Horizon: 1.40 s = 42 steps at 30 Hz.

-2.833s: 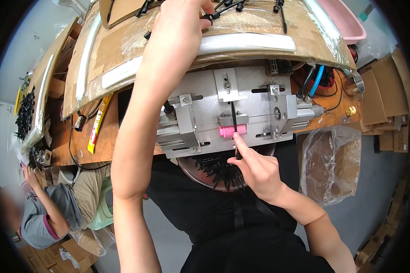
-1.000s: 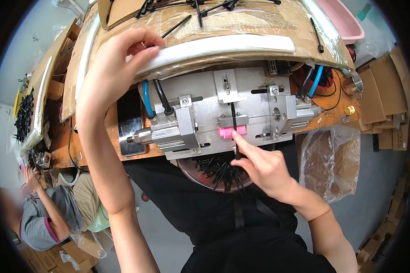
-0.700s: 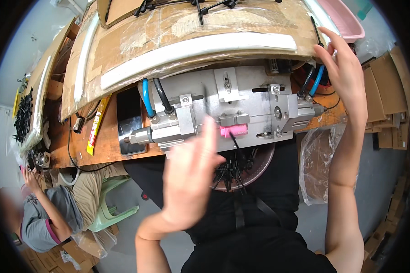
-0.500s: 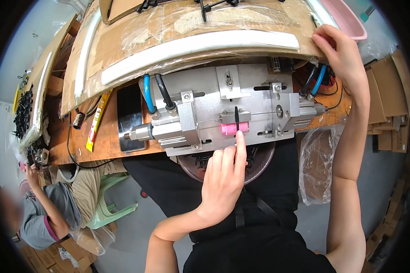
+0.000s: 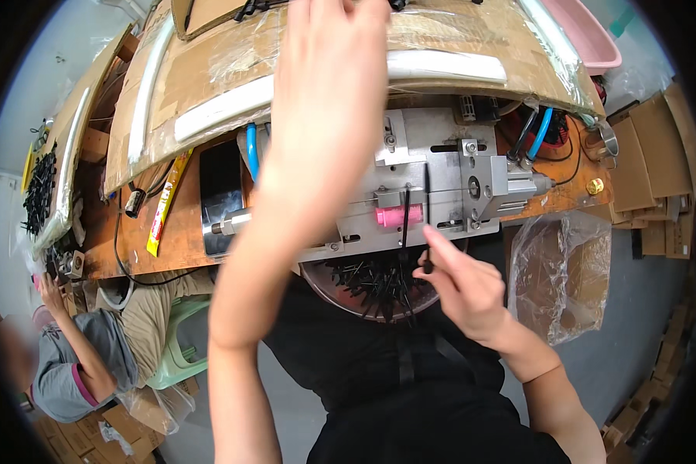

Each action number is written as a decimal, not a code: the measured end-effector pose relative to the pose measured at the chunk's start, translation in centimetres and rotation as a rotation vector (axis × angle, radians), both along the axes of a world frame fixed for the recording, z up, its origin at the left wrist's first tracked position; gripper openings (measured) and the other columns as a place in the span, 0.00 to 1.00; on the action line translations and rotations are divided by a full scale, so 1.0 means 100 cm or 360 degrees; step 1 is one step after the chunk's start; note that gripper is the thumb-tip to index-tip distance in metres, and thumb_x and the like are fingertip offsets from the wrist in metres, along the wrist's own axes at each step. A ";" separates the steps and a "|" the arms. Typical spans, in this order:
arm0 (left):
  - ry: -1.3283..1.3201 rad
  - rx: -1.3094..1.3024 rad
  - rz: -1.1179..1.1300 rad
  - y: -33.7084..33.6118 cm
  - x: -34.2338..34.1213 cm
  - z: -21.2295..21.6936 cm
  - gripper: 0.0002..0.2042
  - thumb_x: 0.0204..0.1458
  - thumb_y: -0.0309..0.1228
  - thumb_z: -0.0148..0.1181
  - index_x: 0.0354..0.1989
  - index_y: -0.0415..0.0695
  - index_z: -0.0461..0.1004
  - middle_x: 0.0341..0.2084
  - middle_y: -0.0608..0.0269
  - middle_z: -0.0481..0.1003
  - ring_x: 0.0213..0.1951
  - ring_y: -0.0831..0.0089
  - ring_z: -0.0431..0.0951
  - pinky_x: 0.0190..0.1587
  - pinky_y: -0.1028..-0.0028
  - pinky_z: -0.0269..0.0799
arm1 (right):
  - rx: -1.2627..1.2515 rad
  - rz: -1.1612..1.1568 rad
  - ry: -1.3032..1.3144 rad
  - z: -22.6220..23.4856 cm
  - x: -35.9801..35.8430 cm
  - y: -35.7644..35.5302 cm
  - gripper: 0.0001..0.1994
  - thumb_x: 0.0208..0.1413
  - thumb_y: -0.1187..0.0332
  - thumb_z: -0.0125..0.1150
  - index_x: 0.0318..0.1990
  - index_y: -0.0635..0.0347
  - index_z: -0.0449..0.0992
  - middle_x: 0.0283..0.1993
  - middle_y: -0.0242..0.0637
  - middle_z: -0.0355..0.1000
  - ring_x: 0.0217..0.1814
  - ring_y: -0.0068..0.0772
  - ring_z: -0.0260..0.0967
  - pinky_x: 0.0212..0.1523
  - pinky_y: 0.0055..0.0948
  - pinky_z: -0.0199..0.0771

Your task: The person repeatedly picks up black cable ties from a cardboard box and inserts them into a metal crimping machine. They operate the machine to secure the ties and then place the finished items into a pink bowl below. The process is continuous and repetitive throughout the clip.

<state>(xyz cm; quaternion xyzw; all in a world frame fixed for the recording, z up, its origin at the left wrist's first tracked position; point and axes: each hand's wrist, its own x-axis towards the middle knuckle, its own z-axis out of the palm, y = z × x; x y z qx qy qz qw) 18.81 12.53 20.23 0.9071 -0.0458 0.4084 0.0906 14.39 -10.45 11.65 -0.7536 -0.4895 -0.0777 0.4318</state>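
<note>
- We are pinching a thin black rod [image 5: 428,185] between the thumb and forefinger of our right hand [image 5: 472,294], its far end pointing away from us over the metal plate [image 5: 445,131]
- That rod is showing just right of the pink block [image 5: 389,216], ahead of our right fingertips and well apart from our left hand
- A second rod [image 5: 405,228] is lying across the block and is pointing toward us, a little left of the right hand
- We are holding our left hand [image 5: 332,69] out over the cardboard board [image 5: 209,81], near other black rods; it is blurring, so we cannot tell whether it is gripping anything
- Our left forearm is hiding much of the plate's left side
- Below the plate's near edge, a bowl [image 5: 315,284] is holding a heap of rods [image 5: 371,282], left of the right hand
- A metal cylinder [image 5: 510,189] is sitting at the plate's right side, with a blue hose [image 5: 544,127] rising beside it
- Left of the forearm, a phone [image 5: 218,193] and a yellow packet [image 5: 166,209] are lying on the bench [image 5: 131,247]
</note>
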 end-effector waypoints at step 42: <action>0.0752 -0.0238 0.0223 -0.105 -0.126 -0.093 0.35 0.41 0.18 0.66 0.63 0.35 0.63 0.35 0.58 0.69 0.36 0.60 0.68 0.41 0.63 0.67 | 0.0100 -0.0538 0.0613 0.017 0.028 -0.031 0.15 0.66 0.70 0.52 0.57 0.65 0.73 0.36 0.35 0.78 0.20 0.09 0.54 0.21 0.12 0.55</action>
